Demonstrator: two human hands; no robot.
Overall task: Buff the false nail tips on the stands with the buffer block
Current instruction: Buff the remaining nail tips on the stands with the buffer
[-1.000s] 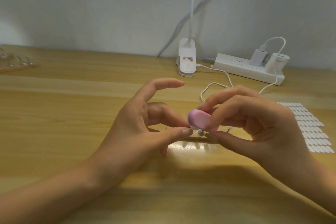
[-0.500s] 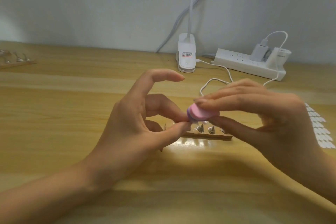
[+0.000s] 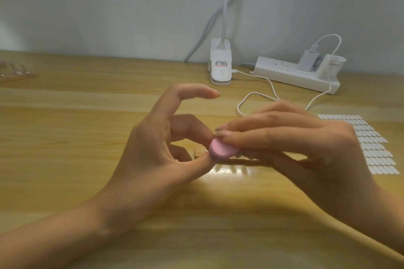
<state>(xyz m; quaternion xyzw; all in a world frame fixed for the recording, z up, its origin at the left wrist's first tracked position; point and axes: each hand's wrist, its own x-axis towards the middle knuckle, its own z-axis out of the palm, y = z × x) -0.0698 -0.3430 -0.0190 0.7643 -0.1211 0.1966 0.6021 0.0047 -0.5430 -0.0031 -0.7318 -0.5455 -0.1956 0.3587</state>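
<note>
Centrally, right hand [image 3: 306, 148] pinches buffer block [image 3: 222, 152]; left hand [image 3: 157, 155] grip unclear; wooden desk [image 3: 65, 137], pale wall [image 3: 109, 6].

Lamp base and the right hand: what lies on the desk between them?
A loop of white cable on the wooden desk, shown in the head view.

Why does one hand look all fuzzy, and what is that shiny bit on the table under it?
Head view: the right hand, gripping the pink buffer, is smeared by motion blur, while the left hand looks sharp. Head view: the shiny bit is glare off the glossy table, and soft shadows fall from both hands toward the near edge.
</note>
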